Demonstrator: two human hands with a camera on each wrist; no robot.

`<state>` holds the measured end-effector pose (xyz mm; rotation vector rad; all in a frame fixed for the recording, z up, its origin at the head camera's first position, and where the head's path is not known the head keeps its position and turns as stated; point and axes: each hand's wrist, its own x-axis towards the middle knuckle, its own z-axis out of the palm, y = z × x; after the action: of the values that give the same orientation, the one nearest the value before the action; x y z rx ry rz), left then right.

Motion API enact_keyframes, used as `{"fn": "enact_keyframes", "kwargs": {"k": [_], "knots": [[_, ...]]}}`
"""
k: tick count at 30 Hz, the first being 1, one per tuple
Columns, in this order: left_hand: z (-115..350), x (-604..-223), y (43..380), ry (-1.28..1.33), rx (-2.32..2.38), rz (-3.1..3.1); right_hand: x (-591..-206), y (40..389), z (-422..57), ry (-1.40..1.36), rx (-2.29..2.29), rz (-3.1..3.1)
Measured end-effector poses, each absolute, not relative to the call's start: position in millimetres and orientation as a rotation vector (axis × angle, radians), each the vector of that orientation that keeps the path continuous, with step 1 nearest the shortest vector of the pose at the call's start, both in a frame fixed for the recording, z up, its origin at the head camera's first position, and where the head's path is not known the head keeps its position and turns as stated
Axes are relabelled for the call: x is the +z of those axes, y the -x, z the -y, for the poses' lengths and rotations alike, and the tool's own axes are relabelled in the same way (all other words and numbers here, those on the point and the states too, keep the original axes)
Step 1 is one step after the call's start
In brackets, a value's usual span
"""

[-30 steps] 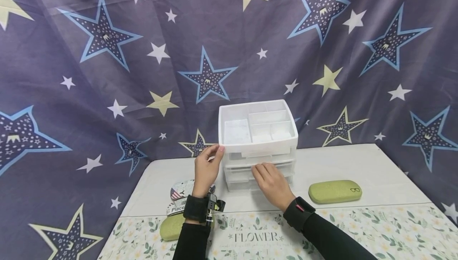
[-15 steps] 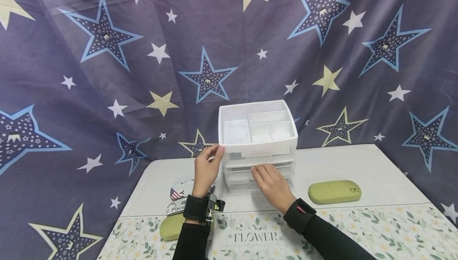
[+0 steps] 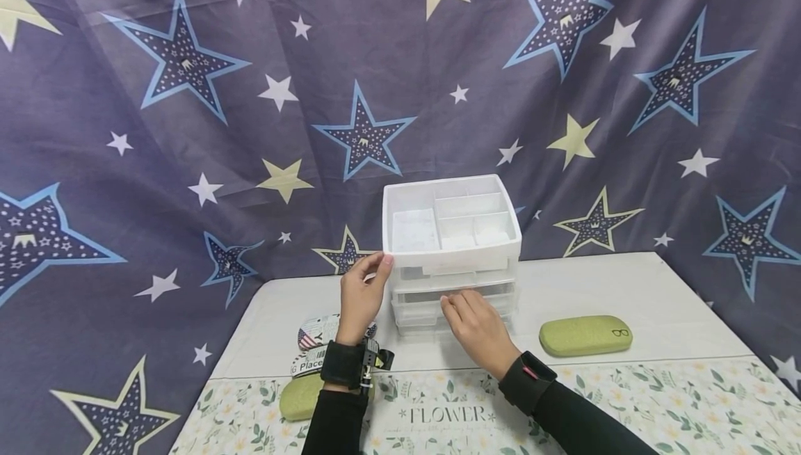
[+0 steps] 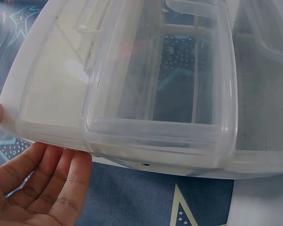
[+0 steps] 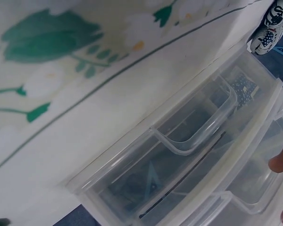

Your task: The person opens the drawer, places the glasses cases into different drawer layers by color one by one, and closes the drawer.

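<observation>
A white plastic drawer organizer [image 3: 450, 260] with a divided top tray stands at the back of the table. My left hand [image 3: 363, 295] holds its upper left front corner; in the left wrist view the fingers [image 4: 61, 183] lie along the side wall, the thumb by the rim. Lower down, my right hand [image 3: 478, 326] grips the front of a clear middle drawer [image 3: 413, 310], its fingers curled over the edge. That drawer [image 4: 160, 136] sticks out past the frame in the left wrist view. Only the thumb and part of a finger show in the right wrist view.
A green glasses case [image 3: 585, 335] lies right of the organizer. Left of it are two print-patterned cases, the nearer one [image 3: 309, 362] partly behind my left wrist, and another green case [image 3: 299, 398]. A starry curtain [image 3: 425, 128] hangs behind the table.
The middle drawer has slid out a little towards me, with my right hand moving slightly down and back along with it. My left hand has stayed at the corner.
</observation>
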<state>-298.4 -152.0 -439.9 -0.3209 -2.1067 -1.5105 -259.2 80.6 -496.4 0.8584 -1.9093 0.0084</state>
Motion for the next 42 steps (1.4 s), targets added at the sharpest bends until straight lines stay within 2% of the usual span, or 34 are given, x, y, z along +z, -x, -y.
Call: {"fn": "enact_keyframes", "kwargs": {"k": [42], "knots": [[158,-441,302,0.366,-1.507,2.17,-493,233,-84,-0.893,0.021,1.932]]}}
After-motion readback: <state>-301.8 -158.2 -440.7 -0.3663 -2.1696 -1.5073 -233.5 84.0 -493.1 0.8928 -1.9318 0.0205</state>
